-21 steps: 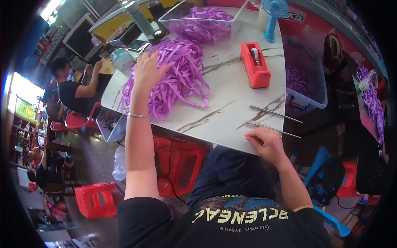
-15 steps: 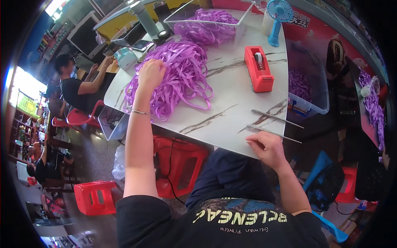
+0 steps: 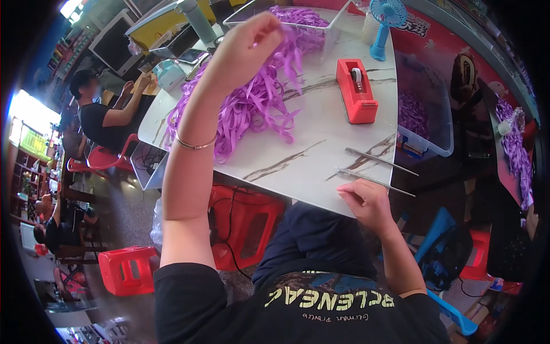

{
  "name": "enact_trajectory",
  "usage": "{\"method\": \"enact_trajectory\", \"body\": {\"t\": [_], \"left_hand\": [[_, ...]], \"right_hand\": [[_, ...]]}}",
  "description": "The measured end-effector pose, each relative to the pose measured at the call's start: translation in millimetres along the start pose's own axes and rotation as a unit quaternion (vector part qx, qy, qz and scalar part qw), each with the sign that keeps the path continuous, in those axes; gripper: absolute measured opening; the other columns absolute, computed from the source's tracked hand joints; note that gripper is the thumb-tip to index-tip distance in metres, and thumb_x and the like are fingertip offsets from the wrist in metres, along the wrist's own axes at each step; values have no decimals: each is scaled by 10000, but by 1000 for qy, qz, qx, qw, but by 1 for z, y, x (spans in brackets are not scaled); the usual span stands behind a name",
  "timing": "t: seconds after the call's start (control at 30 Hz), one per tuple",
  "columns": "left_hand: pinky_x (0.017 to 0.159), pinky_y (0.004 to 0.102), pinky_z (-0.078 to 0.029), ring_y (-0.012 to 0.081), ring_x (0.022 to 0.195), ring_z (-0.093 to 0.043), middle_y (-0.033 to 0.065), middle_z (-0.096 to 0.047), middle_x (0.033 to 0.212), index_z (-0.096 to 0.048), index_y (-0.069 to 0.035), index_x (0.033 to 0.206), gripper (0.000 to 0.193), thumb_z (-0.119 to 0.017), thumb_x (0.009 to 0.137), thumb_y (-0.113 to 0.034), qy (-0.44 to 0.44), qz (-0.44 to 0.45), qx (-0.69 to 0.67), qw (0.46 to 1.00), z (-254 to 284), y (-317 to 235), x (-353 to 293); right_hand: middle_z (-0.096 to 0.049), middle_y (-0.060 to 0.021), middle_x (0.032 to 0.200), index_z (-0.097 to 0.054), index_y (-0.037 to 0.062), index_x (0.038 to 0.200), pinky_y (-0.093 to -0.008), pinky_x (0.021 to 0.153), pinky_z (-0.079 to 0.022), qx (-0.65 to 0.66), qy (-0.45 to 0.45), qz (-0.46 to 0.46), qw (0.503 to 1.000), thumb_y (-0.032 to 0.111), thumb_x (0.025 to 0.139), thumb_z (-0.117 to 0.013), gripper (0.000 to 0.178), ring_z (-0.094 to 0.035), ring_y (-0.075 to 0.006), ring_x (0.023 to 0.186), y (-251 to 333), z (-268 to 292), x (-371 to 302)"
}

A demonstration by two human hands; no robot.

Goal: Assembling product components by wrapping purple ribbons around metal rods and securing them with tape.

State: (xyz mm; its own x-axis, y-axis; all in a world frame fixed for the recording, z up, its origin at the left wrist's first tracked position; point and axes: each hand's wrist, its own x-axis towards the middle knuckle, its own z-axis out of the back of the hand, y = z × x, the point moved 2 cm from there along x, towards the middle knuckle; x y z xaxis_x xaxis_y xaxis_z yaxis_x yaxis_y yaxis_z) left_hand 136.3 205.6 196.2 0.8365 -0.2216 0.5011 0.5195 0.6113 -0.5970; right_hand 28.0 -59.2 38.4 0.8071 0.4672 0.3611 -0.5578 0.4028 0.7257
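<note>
My left hand [image 3: 252, 49] is raised above a heap of purple ribbons [image 3: 238, 109] at the table's left side. Its fingers are pinched together on a purple ribbon, and loose strands hang beside the hand towards the heap. Exactly where the fingertips grip is partly hidden. My right hand [image 3: 369, 203] rests at the near right edge of the marbled white table [image 3: 309, 183], fingers curled and closed, with nothing showing in them. Just beyond it lie two thin metal rods [image 3: 381, 161], side by side, jutting past the table's right edge.
A red tape dispenser [image 3: 357, 92] and a blue fan [image 3: 382, 28] stand at the right. Behind the heap, a clear bin [image 3: 329, 37] holds more purple ribbon. Another clear bin [image 3: 447, 126] stands beside the table. A person [image 3: 106, 112] sits at the far left; red stools [image 3: 127, 272] are below.
My left hand has risen from the heap and moved to the right and away, lifting purple strands with it. My right hand has barely moved.
</note>
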Motion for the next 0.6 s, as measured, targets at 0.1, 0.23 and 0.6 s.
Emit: {"method": "enact_trajectory", "body": {"t": [0.1,0.23,0.6], "left_hand": [[607,212,-440,45,668,-515,-21,-553,759,-558,-17,877,199,-474,908,-195,3,4,-176,984,8,-18,16],[629,281,-509,152,736,-603,86,-616,864,-565,-4,929,185,-429,912,-128,-11,21,-341,940,26,-35,34],[690,332,-494,189,753,-599,81,-617,834,-582,-29,924,245,-390,914,-180,-33,25,-499,866,31,-30,51]], "right_hand": [[-606,-71,700,-648,52,808,-270,512,-427,-1,-5,0,1000,61,733,-657,76,-563,-187,559,-2,0,-1],[-606,-72,701,-648,49,810,-270,513,-428,0,-2,1,1000,61,734,-657,77,-563,-189,561,0,-1,-1],[-618,-77,724,-647,43,808,-268,528,-439,-7,-3,0,1000,61,743,-652,68,-580,-196,583,-1,1,-2]]}}
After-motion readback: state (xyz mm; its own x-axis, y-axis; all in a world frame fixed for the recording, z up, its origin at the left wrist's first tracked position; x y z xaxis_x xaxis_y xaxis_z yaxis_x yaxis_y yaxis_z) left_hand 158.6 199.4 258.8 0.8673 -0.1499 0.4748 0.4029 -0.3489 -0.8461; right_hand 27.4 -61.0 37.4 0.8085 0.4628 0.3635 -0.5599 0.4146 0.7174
